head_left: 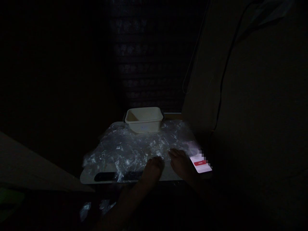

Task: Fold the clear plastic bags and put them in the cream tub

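Plastic film [134, 147] lay spread over most of your table [88, 176], wrinkles remaining.
Your left hand [154, 163] and right hand [179, 161] were at its near side, grips too dark to tell.

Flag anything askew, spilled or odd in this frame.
Clear plastic looks untidy: it lies crumpled across most of the tabletop, overlapping part of the dark strip near the front edge. The scene is also oddly dark, with a lit screen glowing at right.
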